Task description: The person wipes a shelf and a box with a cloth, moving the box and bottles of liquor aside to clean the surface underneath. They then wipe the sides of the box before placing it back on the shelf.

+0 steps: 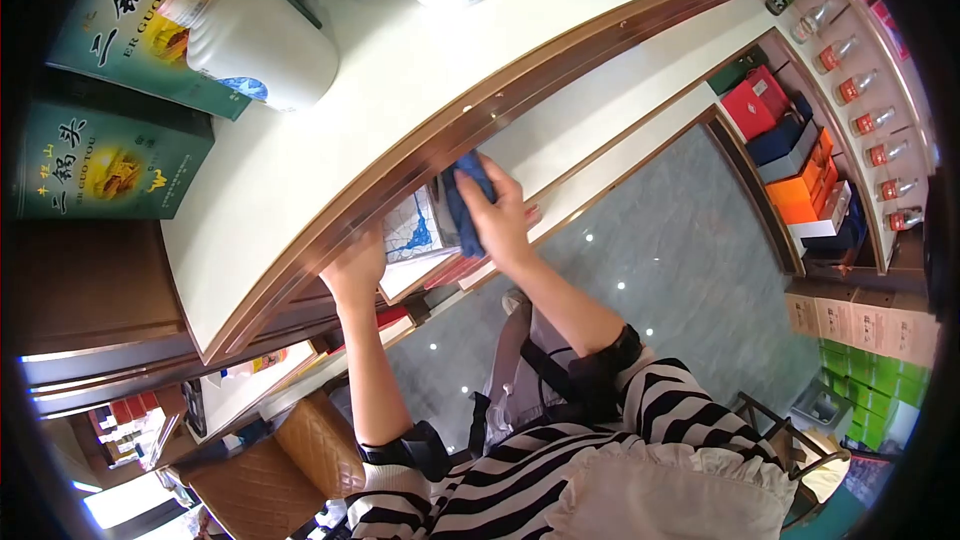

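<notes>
Striped sleeves (640, 410) below; green boxes (110, 160) read "ER GUO TOU".

My right hand (497, 215) grips a blue cloth (466, 198), pressed against a white patterned box (412, 230) under the shelf edge (400, 175). My left hand (355, 272) steadies the box, apparently. White bottle (262, 40) above.

I see a white shelf (400, 70) with a copper-coloured edge, carrying two white bottles (262, 45) and green boxes (105, 160). On the shelf below (620, 90) a white box with blue lines (412, 230) lies flat
</notes>
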### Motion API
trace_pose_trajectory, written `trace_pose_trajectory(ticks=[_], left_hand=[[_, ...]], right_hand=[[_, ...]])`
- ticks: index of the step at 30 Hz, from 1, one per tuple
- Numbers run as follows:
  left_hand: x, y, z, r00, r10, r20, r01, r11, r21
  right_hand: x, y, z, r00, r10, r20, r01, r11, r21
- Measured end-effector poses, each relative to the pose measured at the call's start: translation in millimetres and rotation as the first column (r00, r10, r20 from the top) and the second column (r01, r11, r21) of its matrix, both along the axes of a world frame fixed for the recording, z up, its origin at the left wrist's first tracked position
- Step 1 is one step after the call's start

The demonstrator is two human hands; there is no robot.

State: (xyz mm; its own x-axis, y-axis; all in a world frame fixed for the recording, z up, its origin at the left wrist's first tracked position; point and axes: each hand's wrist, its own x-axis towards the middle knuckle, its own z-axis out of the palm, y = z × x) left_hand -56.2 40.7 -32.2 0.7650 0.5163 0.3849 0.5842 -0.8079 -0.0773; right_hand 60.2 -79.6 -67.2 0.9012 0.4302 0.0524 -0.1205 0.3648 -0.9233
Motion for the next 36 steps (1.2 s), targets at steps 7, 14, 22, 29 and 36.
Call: trace_pose_trajectory(ticks=[7,14,22,29,36], left_hand=[[9,-16,18,0.996,0.088,0.009,-0.086,0.991,-0.107],[17,-21,33,0.983,0.171,0.072,-0.137,0.929,-0.345],[8,-11,17,0.986,0.074,0.150,-0.051,0.987,-0.150],[1,-2,5,0.999,0.007,-0.039,-0.009,0.998,-0.055],[5,-12,17,0.995,0.054,-0.084,-0.069,0.980,-0.188]], right_hand=[[-4,8,-12,0.985,0.001,0.173,0.038,0.974,-0.222],[-1,0,-145,0.991,0.087,0.105,-0.011,0.820,-0.572],[8,2,-49,0.980,-0.107,-0.165,0.069,0.974,-0.218],[4,14,2,0.986,0.032,0.165,-0.016,0.995,-0.096],[11,0,-148,0.970,0.189,0.151,-0.039,0.739,-0.672]])
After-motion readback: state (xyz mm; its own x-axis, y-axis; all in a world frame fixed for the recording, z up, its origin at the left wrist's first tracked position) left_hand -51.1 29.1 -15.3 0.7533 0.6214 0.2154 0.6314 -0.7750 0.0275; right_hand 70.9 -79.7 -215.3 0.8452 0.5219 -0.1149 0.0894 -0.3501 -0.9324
